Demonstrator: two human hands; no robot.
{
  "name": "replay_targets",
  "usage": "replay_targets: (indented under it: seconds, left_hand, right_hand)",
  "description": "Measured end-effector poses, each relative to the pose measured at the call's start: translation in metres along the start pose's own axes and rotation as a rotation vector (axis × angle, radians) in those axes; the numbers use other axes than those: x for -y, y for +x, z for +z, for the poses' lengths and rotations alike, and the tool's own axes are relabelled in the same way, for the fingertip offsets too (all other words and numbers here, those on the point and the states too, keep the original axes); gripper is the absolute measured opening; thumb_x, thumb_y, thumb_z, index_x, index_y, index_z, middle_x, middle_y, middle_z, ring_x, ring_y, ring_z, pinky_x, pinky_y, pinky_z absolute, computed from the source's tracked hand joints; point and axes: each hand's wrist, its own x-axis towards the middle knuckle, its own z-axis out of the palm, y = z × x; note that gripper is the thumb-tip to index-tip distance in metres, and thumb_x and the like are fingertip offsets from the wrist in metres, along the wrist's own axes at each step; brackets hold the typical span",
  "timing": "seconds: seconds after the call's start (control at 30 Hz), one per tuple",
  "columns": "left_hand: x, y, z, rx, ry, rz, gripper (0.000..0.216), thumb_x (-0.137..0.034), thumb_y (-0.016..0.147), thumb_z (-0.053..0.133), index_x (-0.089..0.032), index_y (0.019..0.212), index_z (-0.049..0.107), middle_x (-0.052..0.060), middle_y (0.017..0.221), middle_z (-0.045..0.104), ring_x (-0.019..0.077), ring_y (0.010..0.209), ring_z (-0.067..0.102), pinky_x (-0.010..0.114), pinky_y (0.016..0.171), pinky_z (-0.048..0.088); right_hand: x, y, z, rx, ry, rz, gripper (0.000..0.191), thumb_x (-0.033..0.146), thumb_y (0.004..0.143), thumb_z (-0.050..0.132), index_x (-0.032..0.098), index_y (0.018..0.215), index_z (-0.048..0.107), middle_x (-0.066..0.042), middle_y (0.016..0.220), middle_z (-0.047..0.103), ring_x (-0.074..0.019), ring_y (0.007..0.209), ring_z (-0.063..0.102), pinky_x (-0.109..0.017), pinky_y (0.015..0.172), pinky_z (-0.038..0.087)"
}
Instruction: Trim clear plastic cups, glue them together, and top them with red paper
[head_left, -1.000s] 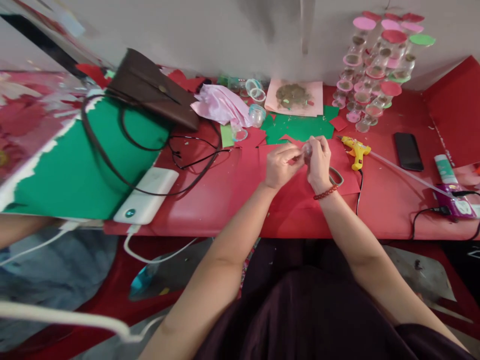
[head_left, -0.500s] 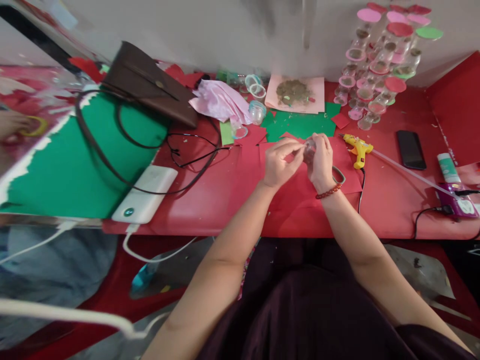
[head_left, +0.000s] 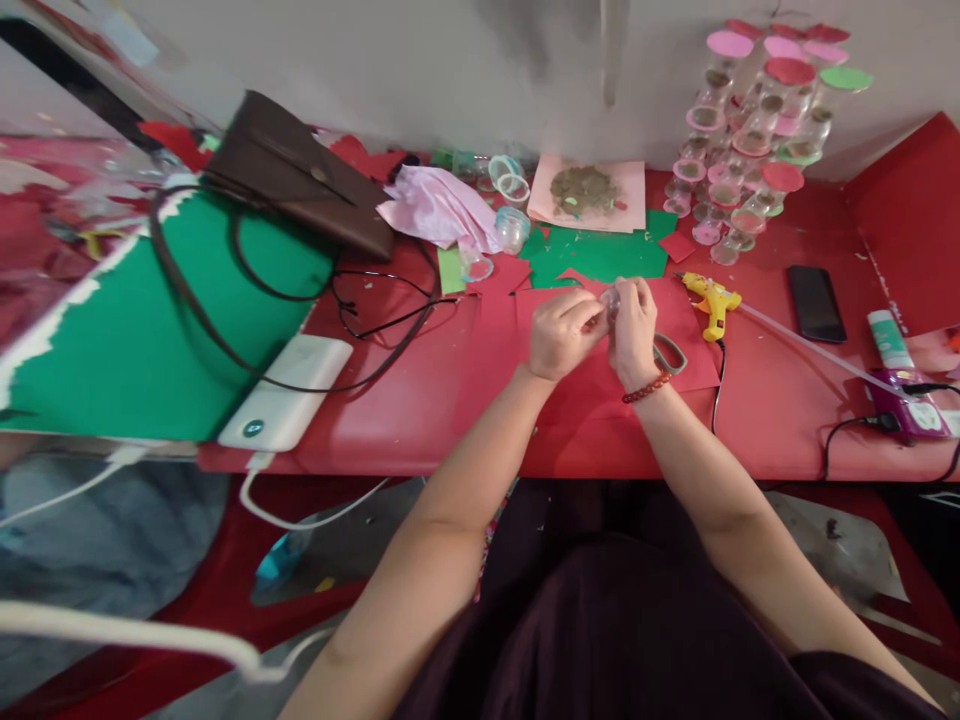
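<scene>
Over the red paper sheets [head_left: 495, 360] my two hands meet around a small clear plastic piece [head_left: 610, 300], mostly hidden by fingers. My right hand [head_left: 634, 325], with a red bead bracelet at the wrist, is closed on its side. The fingers of my left hand [head_left: 564, 335] are pinched at its left edge; whether they grip the piece itself or something smaller is unclear. Beside my right wrist lies a grey scissors handle [head_left: 670, 356]. A yellow glue gun [head_left: 711, 300] with a long clear stick rests farther right.
Stacked hourglass-shaped clear cups [head_left: 772, 130] with coloured discs stand at back right. Brown sand [head_left: 585, 190] lies on pink paper. Around are a phone [head_left: 816, 303], a glue stick [head_left: 890, 340], a power bank [head_left: 289, 395], glasses [head_left: 375, 322], a brown bag [head_left: 300, 185] and loose clear cups [head_left: 512, 230].
The view has shifted slightly. Both hands stay together around the clear piece, with the right fingers a little more curled over it. A blurred hand at the far left is less visible.
</scene>
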Motion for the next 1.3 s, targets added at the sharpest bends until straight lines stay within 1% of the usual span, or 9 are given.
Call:
replay_targets:
  seconds: [0.17,0.27,0.4,0.5,0.63,0.8,1.03,1.17,1.3]
  left_hand:
    - [-0.001,0.002,-0.002,-0.036,-0.009,0.05,0.015,-0.024,0.088,0.072,-0.024,0.073,0.071,0.004,0.084,0.069,0.0179,0.08,0.061,0.034,0.088,0.051]
    - [-0.002,0.003,-0.005,-0.047,-0.022,0.152,0.013,-0.026,0.094,0.067,-0.023,0.086,0.077,0.005,0.089,0.073,0.0177,0.083,0.066,0.033,0.086,0.054]
    - [0.0,0.002,-0.005,-0.09,0.111,0.331,0.018,-0.03,0.099,0.063,-0.021,0.092,0.077,0.005,0.089,0.076,0.016,0.084,0.07,0.03,0.081,0.058]
    - [0.003,0.001,-0.003,-0.157,0.254,0.43,0.017,-0.025,0.099,0.061,-0.02,0.09,0.074,0.004,0.087,0.076,0.0147,0.082,0.071,0.027,0.078,0.058]
    - [0.003,0.0,-0.001,-0.252,0.302,0.346,0.015,-0.023,0.097,0.062,-0.019,0.09,0.075,0.005,0.088,0.077,0.0146,0.081,0.072,0.027,0.078,0.059]
    - [0.0,0.005,-0.01,-0.32,0.13,0.146,0.016,-0.028,0.098,0.065,-0.019,0.089,0.075,0.004,0.087,0.078,0.0126,0.075,0.07,0.024,0.071,0.056]
    - [0.015,0.01,-0.012,-0.242,0.099,0.009,0.021,-0.035,0.096,0.071,-0.019,0.082,0.074,0.004,0.08,0.074,0.0144,0.074,0.068,0.026,0.071,0.053]
    - [0.012,0.01,-0.013,-0.209,0.009,0.058,0.015,-0.027,0.097,0.068,-0.021,0.103,0.079,0.007,0.102,0.078,0.0152,0.089,0.072,0.027,0.079,0.057]
    - [-0.002,0.01,-0.017,-0.066,-0.101,0.119,0.017,-0.035,0.096,0.072,-0.024,0.101,0.083,0.006,0.103,0.078,0.0173,0.098,0.073,0.031,0.087,0.06]
  right_hand:
    - [0.006,-0.001,-0.001,0.012,-0.005,0.059,0.041,0.055,0.09,0.063,0.027,0.074,0.037,0.005,0.065,0.041,-0.0114,0.06,0.045,-0.026,0.055,0.039]
    - [0.014,-0.003,-0.002,0.011,0.048,0.1,0.04,0.053,0.086,0.065,0.027,0.074,0.037,0.006,0.065,0.042,-0.0102,0.058,0.041,-0.025,0.052,0.035]
    - [0.023,-0.007,0.001,0.007,0.12,0.067,0.036,0.047,0.082,0.068,0.026,0.073,0.039,0.007,0.064,0.044,-0.0086,0.055,0.038,-0.023,0.049,0.031]
    - [0.025,-0.01,0.004,0.003,0.121,0.028,0.036,0.044,0.083,0.068,0.026,0.07,0.039,0.008,0.062,0.042,-0.0083,0.056,0.039,-0.023,0.051,0.033]
    - [0.03,-0.013,0.006,0.021,0.151,0.083,0.033,0.04,0.084,0.068,0.025,0.071,0.042,0.008,0.062,0.043,-0.008,0.056,0.044,-0.022,0.052,0.035]
    - [0.04,-0.015,0.007,0.033,0.223,0.27,0.021,0.034,0.084,0.065,0.025,0.074,0.048,0.008,0.063,0.052,-0.0067,0.051,0.045,-0.02,0.045,0.027]
    - [0.046,-0.01,0.008,0.165,0.425,0.52,0.018,0.031,0.086,0.061,0.025,0.078,0.046,0.008,0.06,0.053,-0.0078,0.046,0.048,-0.021,0.041,0.019]
    - [0.047,-0.009,0.008,0.141,0.433,0.561,0.014,0.027,0.087,0.056,0.024,0.077,0.047,0.007,0.059,0.051,-0.0078,0.045,0.047,-0.021,0.041,0.019]
    - [0.045,-0.009,0.007,0.094,0.396,0.537,0.014,0.027,0.084,0.06,0.024,0.077,0.048,0.008,0.06,0.051,-0.0071,0.047,0.045,-0.021,0.042,0.024]
